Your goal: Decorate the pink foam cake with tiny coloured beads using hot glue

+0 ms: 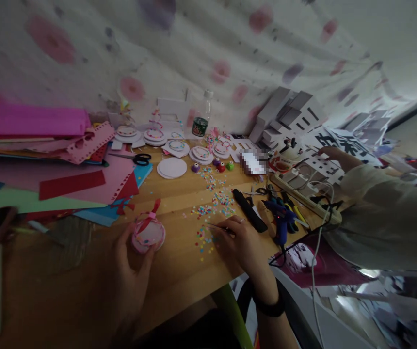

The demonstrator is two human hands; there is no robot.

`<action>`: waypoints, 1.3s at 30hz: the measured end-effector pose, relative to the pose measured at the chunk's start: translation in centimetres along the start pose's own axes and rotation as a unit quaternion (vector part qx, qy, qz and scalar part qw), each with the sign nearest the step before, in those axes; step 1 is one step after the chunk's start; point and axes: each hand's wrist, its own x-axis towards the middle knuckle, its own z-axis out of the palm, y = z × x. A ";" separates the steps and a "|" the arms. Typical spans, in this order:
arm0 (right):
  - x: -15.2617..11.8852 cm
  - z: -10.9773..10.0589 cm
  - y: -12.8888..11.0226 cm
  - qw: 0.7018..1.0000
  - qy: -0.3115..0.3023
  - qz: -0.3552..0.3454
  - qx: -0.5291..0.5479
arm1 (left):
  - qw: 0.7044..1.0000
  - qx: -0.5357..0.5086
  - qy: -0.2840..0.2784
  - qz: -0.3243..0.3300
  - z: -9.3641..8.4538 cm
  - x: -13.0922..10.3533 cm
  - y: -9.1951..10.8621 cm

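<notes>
In the head view, my left hand grips a small round paper craft between thumb and fingers. The craft has a white face, a pink rim and a red-and-pink ribbon loop on top. My right hand pinches a thin pointed tool that looks like tweezers. Its tip is among loose coloured confetti dots on the wooden table. More confetti lies scattered just beyond my right hand.
Finished-looking paper discs and a plastic bottle line the back. Coloured paper and black scissors lie left. On the right are a blue glue gun, a black pouch, a power strip and another person's sleeve.
</notes>
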 end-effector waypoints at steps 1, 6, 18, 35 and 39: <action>0.1 -0.1 0.1 1.000 0.000 0.009 0.001 | 1.000 -0.001 -0.001 0.001 0.0 0.0 -0.1; 0.7 -1.0 0.4 0.999 0.002 0.032 -0.022 | 1.000 -0.021 0.002 0.009 -0.1 0.0 0.1; 1.0 -1.8 0.8 0.999 0.016 0.040 -0.032 | 1.000 -0.014 0.010 -0.004 -0.1 0.0 0.3; 0.9 -1.3 -0.4 0.996 -0.050 0.018 -0.066 | 0.999 -0.038 0.003 -0.008 -0.1 -0.1 -0.1; 1.1 -0.7 -1.1 0.996 -0.068 0.021 -0.047 | 1.000 -0.021 0.019 0.001 0.1 0.0 0.1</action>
